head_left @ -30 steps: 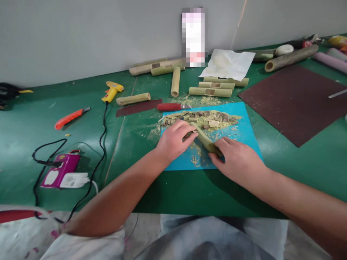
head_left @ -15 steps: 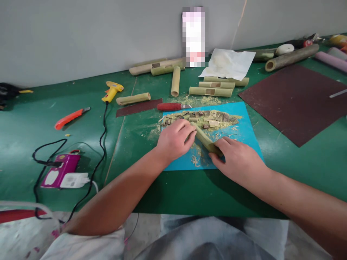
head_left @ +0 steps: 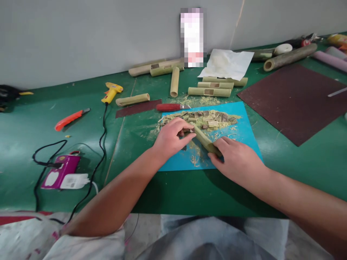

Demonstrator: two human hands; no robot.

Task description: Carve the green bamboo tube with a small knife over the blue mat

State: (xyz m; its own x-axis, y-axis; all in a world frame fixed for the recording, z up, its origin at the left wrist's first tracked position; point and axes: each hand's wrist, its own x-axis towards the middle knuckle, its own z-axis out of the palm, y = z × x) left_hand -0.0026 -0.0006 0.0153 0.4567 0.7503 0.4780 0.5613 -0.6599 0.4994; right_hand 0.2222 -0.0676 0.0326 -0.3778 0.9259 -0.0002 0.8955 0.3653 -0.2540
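A short bamboo tube [head_left: 202, 136] lies at a slant over the blue sheet [head_left: 173, 161]. My right hand [head_left: 238, 155] is closed around its near end. At the far end, my left hand [head_left: 175, 137] pinches a small dark brown scrap [head_left: 192, 129], which looks like sandpaper, against or right beside the tube. The fingers partly cover that scrap. Just beyond my hands, bamboo chips and sawdust [head_left: 214, 123] form a long heap on the sheet. Behind the heap lies a red-handled knife [head_left: 169, 107].
More cut bamboo tubes [head_left: 210, 92] lie toward the wall, some under a white paper [head_left: 226, 64]. A dark brown sheet [head_left: 292, 104] is at right. To the left are a yellow glue gun [head_left: 112, 92], an orange utility knife [head_left: 72, 120] and a purple power strip [head_left: 61, 173] with cords.
My left thumb and fingers have shifted slightly, so the dark scrap shows more between them. My right hand keeps its hold on the bamboo tube, which is nearly in the same place.
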